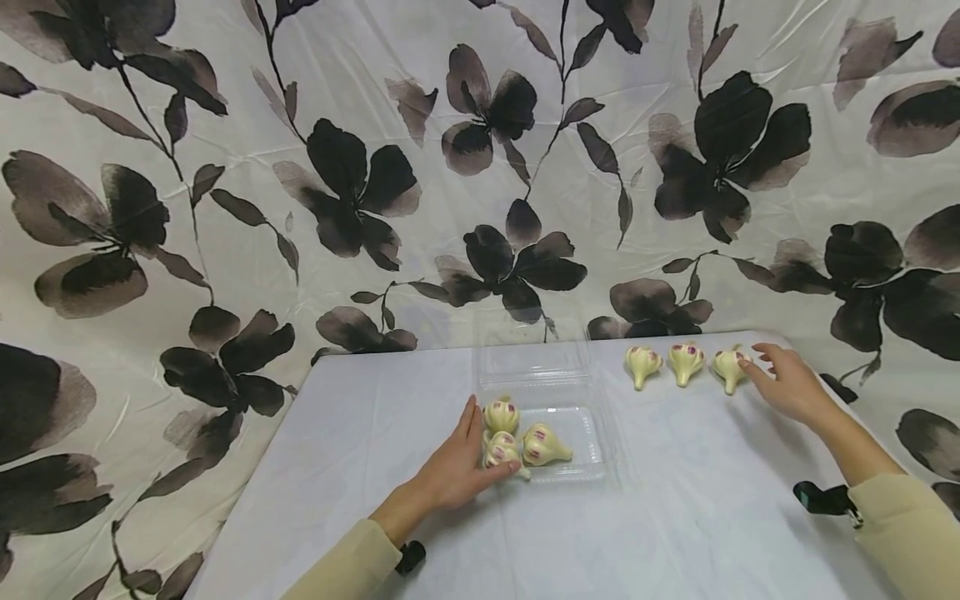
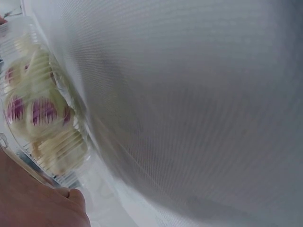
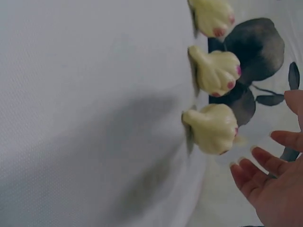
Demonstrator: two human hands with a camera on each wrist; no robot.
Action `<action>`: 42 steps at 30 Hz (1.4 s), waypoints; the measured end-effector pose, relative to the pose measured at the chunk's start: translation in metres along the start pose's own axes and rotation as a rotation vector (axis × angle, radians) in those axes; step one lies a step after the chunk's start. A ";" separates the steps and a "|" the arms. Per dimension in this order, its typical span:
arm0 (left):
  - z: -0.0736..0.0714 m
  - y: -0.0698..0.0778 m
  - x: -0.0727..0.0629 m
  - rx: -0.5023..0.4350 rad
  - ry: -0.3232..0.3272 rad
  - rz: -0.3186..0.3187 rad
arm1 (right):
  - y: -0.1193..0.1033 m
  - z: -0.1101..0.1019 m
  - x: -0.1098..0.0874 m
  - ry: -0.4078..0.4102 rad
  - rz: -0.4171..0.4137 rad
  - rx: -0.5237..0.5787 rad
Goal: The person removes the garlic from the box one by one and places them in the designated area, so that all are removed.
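Observation:
A clear plastic clamshell box [image 1: 592, 446] lies with its lid raised at the back. Three garlic bulbs with purple patches sit in its left part: one garlic bulb [image 1: 501, 415] at the back, another [image 1: 499, 448] in front, a third [image 1: 545, 444] to their right. My left hand [image 1: 453, 462] rests along the box's left end, fingers fairly straight, thumb across the near corner. In the left wrist view, bulbs [image 2: 40, 111] show through the ribbed wall. My right hand [image 3: 279, 184], fingers spread and slightly bent, is beside the rightmost loose garlic bulb [image 3: 213, 128], apart from it.
Two more loose garlic bulbs, a middle one [image 1: 686, 364] and a left one [image 1: 643, 367], stand in line along the back edge of the white-covered table [image 1: 360, 458]. Behind hangs a flower-printed cloth [image 1: 420, 283]. The raised clear lid [image 1: 532, 354] reaches the table's back edge.

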State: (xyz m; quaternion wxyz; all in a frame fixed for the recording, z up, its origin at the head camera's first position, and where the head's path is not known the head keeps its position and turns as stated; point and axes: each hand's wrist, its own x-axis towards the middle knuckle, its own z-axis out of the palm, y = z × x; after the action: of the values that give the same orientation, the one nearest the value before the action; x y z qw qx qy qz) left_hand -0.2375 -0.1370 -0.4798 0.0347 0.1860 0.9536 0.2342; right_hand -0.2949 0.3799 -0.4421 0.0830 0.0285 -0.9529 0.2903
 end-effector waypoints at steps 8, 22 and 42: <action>0.001 -0.001 -0.001 0.001 -0.003 -0.006 | -0.042 0.000 -0.011 -0.072 -0.092 0.037; 0.001 -0.001 0.000 -0.001 -0.006 -0.006 | -0.116 0.029 -0.033 -0.169 -0.338 0.117; -0.001 -0.002 0.000 -0.028 -0.003 0.004 | -0.170 0.088 -0.046 -0.379 -0.541 0.198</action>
State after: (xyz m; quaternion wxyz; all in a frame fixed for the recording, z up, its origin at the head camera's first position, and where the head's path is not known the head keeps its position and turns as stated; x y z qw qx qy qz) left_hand -0.2388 -0.1391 -0.4805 0.0383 0.1876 0.9499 0.2470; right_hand -0.2444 0.1897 -0.4289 -0.0246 0.3413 -0.8766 0.3385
